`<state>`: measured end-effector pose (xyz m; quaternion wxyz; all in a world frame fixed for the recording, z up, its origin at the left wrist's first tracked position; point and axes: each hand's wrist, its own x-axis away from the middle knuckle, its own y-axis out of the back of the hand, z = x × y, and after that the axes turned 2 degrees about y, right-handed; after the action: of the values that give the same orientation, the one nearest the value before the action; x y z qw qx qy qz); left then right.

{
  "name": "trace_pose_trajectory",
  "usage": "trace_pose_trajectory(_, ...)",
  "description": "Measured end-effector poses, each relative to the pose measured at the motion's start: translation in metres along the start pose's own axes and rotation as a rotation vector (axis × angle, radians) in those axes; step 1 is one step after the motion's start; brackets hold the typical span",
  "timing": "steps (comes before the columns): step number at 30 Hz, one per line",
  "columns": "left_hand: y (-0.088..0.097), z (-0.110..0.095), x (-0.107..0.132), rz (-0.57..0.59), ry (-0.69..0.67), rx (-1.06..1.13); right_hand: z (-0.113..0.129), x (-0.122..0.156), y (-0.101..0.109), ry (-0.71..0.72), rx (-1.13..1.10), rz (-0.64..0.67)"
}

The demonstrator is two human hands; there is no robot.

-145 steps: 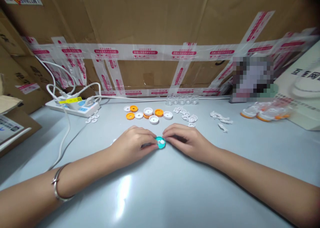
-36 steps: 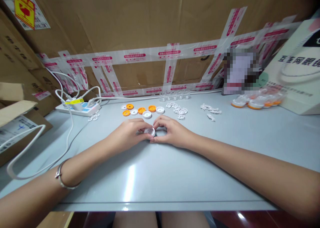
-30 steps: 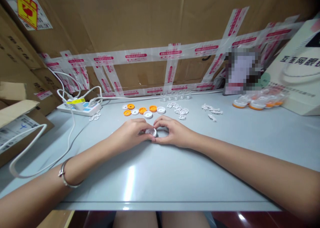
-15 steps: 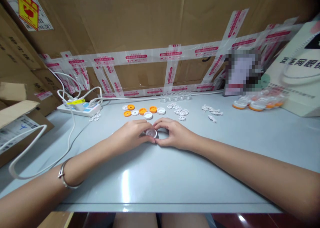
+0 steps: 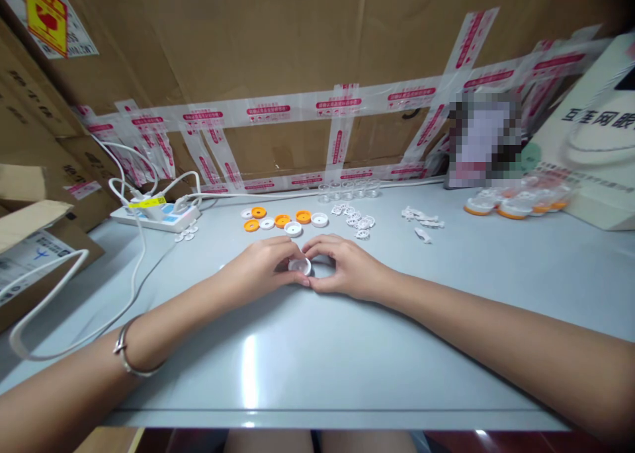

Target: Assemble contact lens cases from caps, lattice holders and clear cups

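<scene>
White round piece (image 5: 300, 266): held between the hands, near side of the orange and white discs (image 5: 303, 215).
Left hand (image 5: 268, 260): pinched on the piece's left side.
Right hand (image 5: 344, 265): curved, fingertips at its right edge; grip cannot be told.
Step at piece: fitting or adjusting, apparently; steady, even fingertip pressure is called for.

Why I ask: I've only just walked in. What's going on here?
A person's left hand holds a small, round white plastic piece, with the right hand at its edge. Beyond the hands, round orange and white plastic pieces and a row of clear round pieces lie on the grey-blue table.
</scene>
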<state>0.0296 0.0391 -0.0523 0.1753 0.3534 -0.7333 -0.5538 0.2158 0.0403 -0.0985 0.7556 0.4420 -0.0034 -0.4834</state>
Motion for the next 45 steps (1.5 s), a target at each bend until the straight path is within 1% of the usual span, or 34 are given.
trace_pose_trajectory(3,-0.001,0.004,0.001,-0.01,0.0,0.081,0.0,0.0,0.001,-0.004,-0.01,-0.007)
trace_pose_trajectory(6,-0.003,0.008,0.002,-0.021,-0.006,0.16,0.002,0.0,0.005,0.0,-0.02,0.017)
trace_pose_trajectory(10,-0.002,0.012,0.004,-0.003,-0.028,0.201,0.004,0.001,0.012,-0.014,-0.026,0.072)
trace_pose_trajectory(13,-0.001,0.013,0.005,0.015,-0.013,0.242,0.004,0.002,0.013,-0.036,-0.037,0.095)
trace_pose_trajectory(15,-0.001,0.013,0.006,0.019,0.002,0.257,0.003,0.001,0.012,-0.041,-0.055,0.099)
trace_pose_trajectory(17,-0.001,0.012,0.006,0.005,0.003,0.24,0.002,-0.003,0.016,-0.065,-0.09,0.074)
trace_pose_trajectory(19,-0.002,0.009,0.007,-0.019,-0.008,0.192,-0.002,-0.008,0.029,-0.131,-0.114,-0.003)
trace_pose_trajectory(20,-0.003,0.008,0.008,-0.032,-0.014,0.162,-0.005,-0.011,0.04,-0.178,-0.109,-0.066)
trace_pose_trajectory(22,-0.005,0.006,0.009,-0.057,-0.028,0.104,-0.014,-0.014,0.07,-0.29,-0.053,-0.224)
trace_pose_trajectory(23,-0.007,0.005,0.01,-0.066,-0.032,0.078,-0.02,-0.014,0.087,-0.343,0.021,-0.301)
trace_pose_trajectory(24,-0.008,0.005,0.011,-0.078,-0.038,0.058,-0.027,-0.012,0.104,-0.398,0.121,-0.353)
trace_pose_trajectory(25,-0.009,0.005,0.012,-0.092,-0.045,0.043,-0.035,-0.009,0.12,-0.468,0.214,-0.367)
trace_pose_trajectory(26,-0.009,0.005,0.013,-0.108,-0.055,0.032,-0.043,-0.005,0.134,-0.543,0.308,-0.349)
trace_pose_trajectory(27,-0.01,0.006,0.013,-0.124,-0.066,0.026,-0.051,-0.001,0.145,-0.606,0.383,-0.291)
trace_pose_trajectory(28,-0.009,0.006,0.014,-0.145,-0.077,0.024,-0.058,0.004,0.153,-0.651,0.437,-0.233)
trace_pose_trajectory(29,-0.009,0.006,0.014,-0.166,-0.089,0.022,-0.065,0.008,0.158,-0.667,0.448,-0.202)
trace_pose_trajectory(31,-0.008,0.006,0.016,-0.197,-0.105,0.019,-0.075,0.015,0.161,-0.682,0.435,-0.079)
trace_pose_trajectory(33,-0.006,0.005,0.017,-0.21,-0.117,0.015,-0.082,0.018,0.159,-0.667,0.402,0.029)
trace_pose_trajectory(37,-0.004,0.004,0.018,-0.202,-0.136,0.017,-0.092,0.02,0.156,-0.605,0.39,0.184)
trace_pose_trajectory(40,-0.003,0.004,0.019,-0.209,-0.146,0.016,-0.098,0.019,0.155,-0.551,0.432,0.229)
trace_pose_trajectory(43,-0.003,0.004,0.019,-0.236,-0.171,0.013,-0.098,0.017,0.153,-0.516,0.445,0.223)
trace_pose_trajectory(45,-0.003,0.004,0.019,-0.262,-0.189,0.006,-0.093,0.016,0.152,-0.5,0.453,0.196)
